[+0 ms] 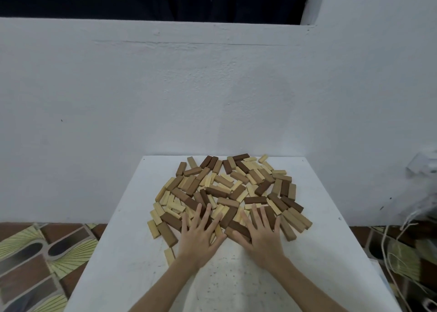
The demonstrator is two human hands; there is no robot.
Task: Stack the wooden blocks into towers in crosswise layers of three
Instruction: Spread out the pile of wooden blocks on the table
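Wooden rectangular blocks (pixel 230 193) in pale, mid-brown and dark brown tones lie scattered in one loose, flat heap on the white square table (pixel 123 252). The heap covers the middle and far part of the tabletop, reaching almost to the far edge, and none of the blocks are stacked into a tower. A single pale block (pixel 169 256) lies apart from the heap, nearer the left edge, just beside the left wrist.

Both bare forearms reach in from the near edge, angled slightly towards each other. The left hand (pixel 199 237) lies palm down with its fingers spread wide and straight; its fingertips rest on the blocks at the near rim of the heap, while the heel of the hand sits over bare tabletop. It grips nothing. The right hand (pixel 260 237) mirrors it, palm down, fingers fanned and straight, laid over dark brown and pale blocks at the near rim, the thumb pointing towards the left hand. It also holds nothing. The two thumbs are near each other but apart.

The table stands against a white plastered wall (pixel 212 87). Patterned brown and yellow-green floor tiles (pixel 35 264) show on either side, and pale cords (pixel 392 252) hang at the right.
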